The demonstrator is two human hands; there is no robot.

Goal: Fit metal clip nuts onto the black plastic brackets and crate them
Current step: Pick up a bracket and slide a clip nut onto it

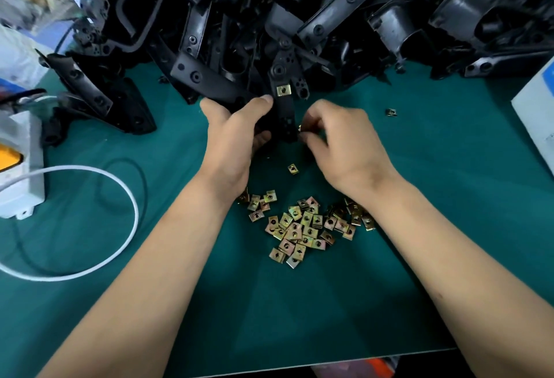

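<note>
Left hand gripping black bracket, right hand pinching clip nut at its edge

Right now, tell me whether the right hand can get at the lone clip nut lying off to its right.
Probably yes. The lone clip nut lies on bare green mat beside the right hand, nothing between; but that hand pinches another nut at the bracket.

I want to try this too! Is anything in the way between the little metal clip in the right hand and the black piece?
Nothing visible. The right hand pinches a clip nut right at the edge of the black bracket, which the left hand grips.
</note>
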